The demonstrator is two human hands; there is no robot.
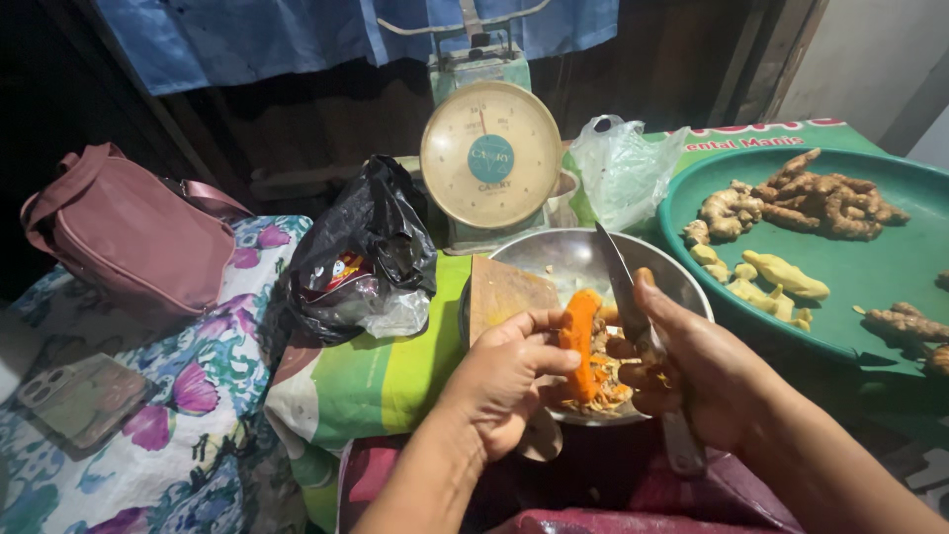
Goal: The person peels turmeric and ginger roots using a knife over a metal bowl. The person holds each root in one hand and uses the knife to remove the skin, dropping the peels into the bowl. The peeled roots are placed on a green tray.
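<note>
My left hand [506, 368] grips an orange peeled root [580, 336], held upright over a steel bowl [554, 252]. My right hand [692, 361] is closed on a knife [620, 282], its blade pointing up and lying against the root's right side, thumb along the blade. Orange peelings [603, 391] lie in the bowl under both hands. A wooden board [504, 289] leans inside the bowl's left rim.
A dial kitchen scale [491, 153] stands behind the bowl. A green round tray [870, 267] at right carries ginger-like roots [801, 198] and peeled pieces. A black plastic bag [371, 247], a clear bag [623, 168], a pink handbag [129, 232] and a phone [74, 396] lie left.
</note>
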